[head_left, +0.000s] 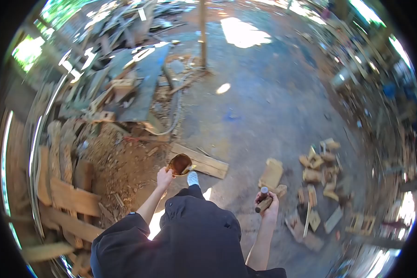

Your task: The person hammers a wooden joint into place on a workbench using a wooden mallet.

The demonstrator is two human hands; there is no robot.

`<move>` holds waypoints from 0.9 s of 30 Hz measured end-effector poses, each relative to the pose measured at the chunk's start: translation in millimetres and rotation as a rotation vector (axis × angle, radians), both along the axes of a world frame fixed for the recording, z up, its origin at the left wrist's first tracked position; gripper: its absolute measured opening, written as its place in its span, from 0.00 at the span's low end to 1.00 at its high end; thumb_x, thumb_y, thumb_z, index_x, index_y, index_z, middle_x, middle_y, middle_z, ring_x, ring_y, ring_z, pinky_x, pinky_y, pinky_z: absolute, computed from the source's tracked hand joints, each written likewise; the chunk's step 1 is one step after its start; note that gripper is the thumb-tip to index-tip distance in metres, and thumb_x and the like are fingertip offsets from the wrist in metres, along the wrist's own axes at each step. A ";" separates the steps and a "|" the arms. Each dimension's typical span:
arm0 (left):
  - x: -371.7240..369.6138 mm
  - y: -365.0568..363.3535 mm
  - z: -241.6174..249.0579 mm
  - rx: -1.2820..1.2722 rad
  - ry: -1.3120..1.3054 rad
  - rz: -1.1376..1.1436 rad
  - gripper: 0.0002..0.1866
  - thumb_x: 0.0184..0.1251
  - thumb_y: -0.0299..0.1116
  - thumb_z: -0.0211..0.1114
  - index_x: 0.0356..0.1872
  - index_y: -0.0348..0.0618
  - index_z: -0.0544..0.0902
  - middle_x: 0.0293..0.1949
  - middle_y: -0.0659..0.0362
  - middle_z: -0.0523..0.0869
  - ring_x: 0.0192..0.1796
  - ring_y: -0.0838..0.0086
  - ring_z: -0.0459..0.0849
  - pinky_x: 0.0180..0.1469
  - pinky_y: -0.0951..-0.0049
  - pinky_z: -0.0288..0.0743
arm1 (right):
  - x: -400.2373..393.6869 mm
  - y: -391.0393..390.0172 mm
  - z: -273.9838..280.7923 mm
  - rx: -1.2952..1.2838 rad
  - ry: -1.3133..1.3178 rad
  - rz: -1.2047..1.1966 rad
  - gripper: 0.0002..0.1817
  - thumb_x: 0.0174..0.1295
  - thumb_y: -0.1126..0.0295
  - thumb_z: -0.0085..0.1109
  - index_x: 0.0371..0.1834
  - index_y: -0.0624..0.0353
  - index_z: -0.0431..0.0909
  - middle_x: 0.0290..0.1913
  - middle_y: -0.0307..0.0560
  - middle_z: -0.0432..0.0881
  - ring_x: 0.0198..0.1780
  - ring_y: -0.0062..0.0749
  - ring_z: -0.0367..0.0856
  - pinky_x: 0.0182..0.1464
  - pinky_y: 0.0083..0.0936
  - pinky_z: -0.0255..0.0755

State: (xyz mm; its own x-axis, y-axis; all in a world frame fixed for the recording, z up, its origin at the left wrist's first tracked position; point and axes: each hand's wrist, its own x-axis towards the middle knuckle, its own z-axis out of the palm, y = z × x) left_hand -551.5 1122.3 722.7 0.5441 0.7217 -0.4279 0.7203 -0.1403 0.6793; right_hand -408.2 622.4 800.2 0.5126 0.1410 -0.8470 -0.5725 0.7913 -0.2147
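My left hand [165,178] is closed on the near edge of a shiny brown cup [180,164], held out in front of my left side. The cup's open mouth faces up, and a small yellowish bit shows by its right rim. Out to the right, my right hand [268,204] has its fingers wrapped round a pair of short wooden tool handles [265,203] with dark round ends. What the handles belong to cannot be made out. Below the cup, a foot in a white patterned covering [193,179] is on the ground.
A flat wooden plank [201,162] lies just ahead of the foot. Cut wood blocks [313,174] are heaped at the right, near a pale slab [270,173]. A sheet-topped bench [146,88] and a wooden post [202,37] stand farther off. Boards [74,197] line the left.
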 end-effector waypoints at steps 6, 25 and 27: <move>-21.6 133.0 5.5 0.119 -0.015 0.227 0.18 0.72 0.44 0.67 0.42 0.36 0.89 0.37 0.42 0.94 0.47 0.44 0.94 0.54 0.48 0.85 | 123.7 195.0 -19.8 -0.025 0.035 0.293 0.15 0.67 0.64 0.68 0.53 0.55 0.78 0.50 0.54 0.87 0.50 0.49 0.88 0.50 0.44 0.84; 288.7 492.5 89.1 -0.110 -0.217 0.479 0.16 0.71 0.41 0.68 0.41 0.36 0.90 0.33 0.48 0.95 0.36 0.59 0.95 0.44 0.57 0.84 | 422.0 732.4 -10.3 0.002 0.074 0.985 0.09 0.69 0.65 0.65 0.40 0.59 0.81 0.40 0.51 0.87 0.45 0.50 0.88 0.50 0.44 0.84; 346.0 527.6 84.0 -0.108 -0.169 0.476 0.16 0.71 0.41 0.68 0.42 0.37 0.90 0.31 0.51 0.94 0.34 0.61 0.95 0.42 0.58 0.85 | 451.9 767.7 -9.9 0.036 0.039 1.111 0.08 0.69 0.66 0.66 0.37 0.57 0.81 0.40 0.50 0.87 0.45 0.50 0.88 0.49 0.44 0.84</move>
